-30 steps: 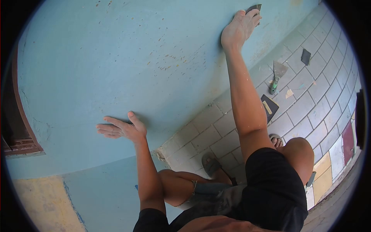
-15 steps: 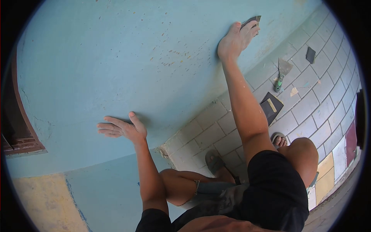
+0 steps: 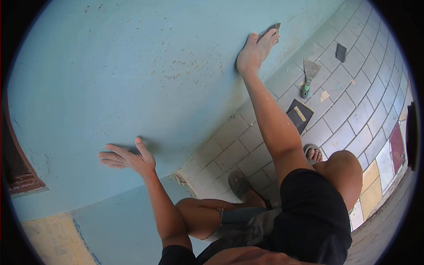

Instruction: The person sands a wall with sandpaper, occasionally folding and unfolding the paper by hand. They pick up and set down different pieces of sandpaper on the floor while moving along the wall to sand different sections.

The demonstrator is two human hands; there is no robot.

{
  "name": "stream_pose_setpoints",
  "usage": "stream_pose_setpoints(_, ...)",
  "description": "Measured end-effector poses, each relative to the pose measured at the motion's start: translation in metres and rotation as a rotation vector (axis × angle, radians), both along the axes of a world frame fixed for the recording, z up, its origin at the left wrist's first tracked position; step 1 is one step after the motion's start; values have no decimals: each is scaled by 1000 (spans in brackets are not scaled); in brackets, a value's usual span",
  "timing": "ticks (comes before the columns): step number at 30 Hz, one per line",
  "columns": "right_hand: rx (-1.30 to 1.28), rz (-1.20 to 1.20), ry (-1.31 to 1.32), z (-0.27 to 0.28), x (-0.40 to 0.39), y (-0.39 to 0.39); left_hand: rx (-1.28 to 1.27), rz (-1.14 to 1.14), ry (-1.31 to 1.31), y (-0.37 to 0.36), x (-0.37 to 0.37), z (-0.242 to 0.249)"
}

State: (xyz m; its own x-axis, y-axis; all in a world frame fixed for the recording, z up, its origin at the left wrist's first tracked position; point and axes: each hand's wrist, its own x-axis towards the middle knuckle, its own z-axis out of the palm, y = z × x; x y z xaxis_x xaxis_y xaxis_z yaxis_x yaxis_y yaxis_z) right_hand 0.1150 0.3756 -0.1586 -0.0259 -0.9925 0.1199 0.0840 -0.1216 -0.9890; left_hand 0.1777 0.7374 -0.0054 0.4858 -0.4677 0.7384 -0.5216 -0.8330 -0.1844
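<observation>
My right hand, dusty and nearly flat, presses a piece of dark sandpaper against the light blue wall. Most of that sheet is hidden under the palm and fingers; only its edges show. Lower on the same wall, my left hand rests with fingers stretched and thumb apart, holding nothing. Between the two hands the paint carries many small brown chips and specks.
On the tiled floor to the right lie a putty knife with a green-black handle, a black plate with a pale strip, and a small dark block. A brown frame borders the wall at left.
The view has shifted, so wall and floor items appear farther left. My right hand with the sandpaper has slid slightly down along the wall. My left hand stays about where it was.
</observation>
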Motion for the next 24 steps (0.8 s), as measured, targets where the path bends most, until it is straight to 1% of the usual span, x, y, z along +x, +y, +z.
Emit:
stream_pose_setpoints(1,30,-10,-11,-1,-6,-5,-41,-14,-43,-11,-2,-6)
stream_pose_setpoints(2,50,22,-20,4,-1,21,-97,-34,-91,-27,-2,-14)
stream_pose_setpoints(3,73,49,-32,11,12,72,-105,-42,-79,-39,-1,-21)
stream_pose_setpoints(4,-30,144,17,12,17,129,-94,-44,-144,-50,2,-26)
stream_pose_setpoints(5,-126,243,13,3,24,184,-80,-45,-214,-56,5,-30)
stream_pose_setpoints(6,-139,341,-3,-8,16,218,-77,-57,-217,-57,6,-31)
stream_pose_setpoints(7,-147,436,-21,-11,14,234,-57,-55,-251,-55,9,-31)
stream_pose_setpoints(9,-71,341,5,-31,14,189,-24,-52,-286,-46,12,-21)
stream_pose_setpoints(11,295,60,-18,-36,12,81,-60,-102,-326,-41,14,-13)
stream_pose_setpoints(12,374,-32,-49,-54,5,25,-62,-97,-323,-40,17,-16)
stream_pose_setpoints(13,432,-72,-129,-64,-12,-23,-46,-113,-366,-40,20,-17)
stream_pose_setpoints(14,452,-58,-178,-91,-21,-62,-25,-128,-406,-38,22,-19)
stream_pose_setpoints(15,463,-52,-168,-101,-20,-61,-13,-120,-398,-38,23,-21)
stream_pose_setpoints(17,420,-65,-134,-111,-19,-62,-83,-129,-431,-47,24,-25)
stream_pose_setpoints(18,407,-66,-107,-108,-5,-26,-101,-132,-431,-52,24,-28)
stream_pose_setpoints(19,498,-16,-122,-89,6,21,-88,-126,-456,-51,24,-27)
stream_pose_setpoints(20,572,107,-95,-62,9,70,-63,-123,-482,-49,25,-26)
stream_pose_setpoints(21,600,280,-42,-37,8,117,-53,-131,-479,-48,24,-25)
stream_pose_setpoints(22,610,271,-43,-30,10,117,-61,-130,-484,-49,24,-25)
stream_pose_setpoints(24,663,242,-153,-19,10,117,-62,-122,-486,-47,24,-25)
